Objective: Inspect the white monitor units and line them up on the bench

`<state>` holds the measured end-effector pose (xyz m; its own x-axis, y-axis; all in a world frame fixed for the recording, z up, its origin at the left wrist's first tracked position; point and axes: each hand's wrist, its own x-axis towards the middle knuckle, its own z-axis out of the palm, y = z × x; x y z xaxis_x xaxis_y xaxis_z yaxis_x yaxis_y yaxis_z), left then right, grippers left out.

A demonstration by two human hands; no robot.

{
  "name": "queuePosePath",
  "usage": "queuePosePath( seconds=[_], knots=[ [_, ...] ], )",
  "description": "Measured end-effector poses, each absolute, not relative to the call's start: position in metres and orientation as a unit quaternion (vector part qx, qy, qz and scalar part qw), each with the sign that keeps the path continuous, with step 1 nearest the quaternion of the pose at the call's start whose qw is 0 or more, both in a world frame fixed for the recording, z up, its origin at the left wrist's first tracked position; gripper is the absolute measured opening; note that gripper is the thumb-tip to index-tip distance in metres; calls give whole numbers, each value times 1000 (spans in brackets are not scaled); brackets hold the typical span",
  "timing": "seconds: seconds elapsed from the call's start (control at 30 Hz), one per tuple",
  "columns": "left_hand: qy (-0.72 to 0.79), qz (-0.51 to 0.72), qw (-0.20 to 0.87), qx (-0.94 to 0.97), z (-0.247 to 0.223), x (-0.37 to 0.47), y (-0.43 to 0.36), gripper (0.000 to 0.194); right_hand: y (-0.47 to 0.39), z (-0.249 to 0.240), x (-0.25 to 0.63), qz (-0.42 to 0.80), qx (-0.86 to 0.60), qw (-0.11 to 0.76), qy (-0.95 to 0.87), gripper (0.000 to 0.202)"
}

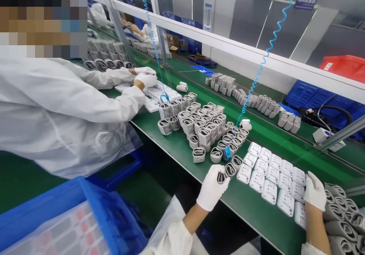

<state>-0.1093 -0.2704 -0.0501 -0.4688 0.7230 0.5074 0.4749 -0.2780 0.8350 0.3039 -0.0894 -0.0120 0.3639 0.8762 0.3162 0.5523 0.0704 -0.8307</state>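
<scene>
My left hand [212, 188], in a white glove, is closed around the near end of a short row of rolled grey cuffs [229, 169] at the front edge of the green bench. To the right lies a block of white rounded devices [269, 171] with small dark marks, set in rows. My right hand [315, 190], also gloved, rests along the right side of this block with its fingers stretched out against the end devices. Many more rolled cuffs [199, 122] stand in the middle of the bench. One device with a cuff [245, 124] lies at the back.
At the left, a co-worker in a white coat [65, 110] handles white devices [159, 91]. Blue coiled cords [265, 57] hang over the bench. More cuffs [340, 209] stand at far right. A blue crate [94, 205] is at lower left. Another line runs behind the frame.
</scene>
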Motion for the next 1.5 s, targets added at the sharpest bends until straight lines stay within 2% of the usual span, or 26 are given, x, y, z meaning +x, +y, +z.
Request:
queuePosePath(
  seconds=[0.1, 0.17, 0.27, 0.3, 0.4, 0.47, 0.67, 0.8, 0.87, 0.93, 1.07, 1.17, 1.27, 1.4, 1.5],
  knots=[
    [580, 611, 119, 525, -46, -117, -277, 28, -101, -1, 287, 135, -616, 481, -610, 68],
    [562, 603, 137, 549, -43, -124, -279, 23, -122, 8, 254, 136, -563, 462, -672, 63],
    [526, 598, 165, 582, -39, -133, -281, 14, -170, 13, 176, 125, -450, 370, -803, 51],
    [519, 597, 166, 589, -38, -136, -282, 14, -186, 12, 147, 130, -409, 333, -840, 52],
    [521, 582, 154, 605, -35, -144, -287, 17, -216, 1, 69, 134, -348, 245, -895, 76],
    [532, 563, 148, 614, -34, -149, -291, 19, -224, -8, 34, 128, -344, 218, -904, 75],
    [508, 528, 206, 649, -33, -170, -301, 25, -227, -23, 6, 134, -354, 270, -886, 32],
    [448, 520, 335, 646, -40, -190, -296, 16, -228, -24, 6, 160, -316, 323, -878, 22],
    [422, 543, 377, 621, -47, -201, -292, 23, -230, -24, 7, 163, -318, 335, -872, 19],
    [426, 573, 369, 596, -56, -209, -288, 31, -233, -24, 7, 164, -325, 345, -865, 21],
    [521, 569, 272, 575, -72, -209, -284, 16, -243, -22, 9, 153, -329, 341, -867, 34],
    [551, 521, 212, 616, -79, -193, -285, 43, -252, -19, 13, 152, -330, 316, -877, 44],
    [524, 467, 182, 689, -77, -178, -284, 61, -260, -20, 20, 161, -336, 302, -877, 54],
    [512, 427, 187, 721, -74, -167, -280, 63, -273, -26, 38, 154, -346, 319, -869, 66],
    [545, 431, 196, 692, -78, -161, -279, 57, -283, -25, 54, 138, -359, 337, -859, 63]
  ],
)
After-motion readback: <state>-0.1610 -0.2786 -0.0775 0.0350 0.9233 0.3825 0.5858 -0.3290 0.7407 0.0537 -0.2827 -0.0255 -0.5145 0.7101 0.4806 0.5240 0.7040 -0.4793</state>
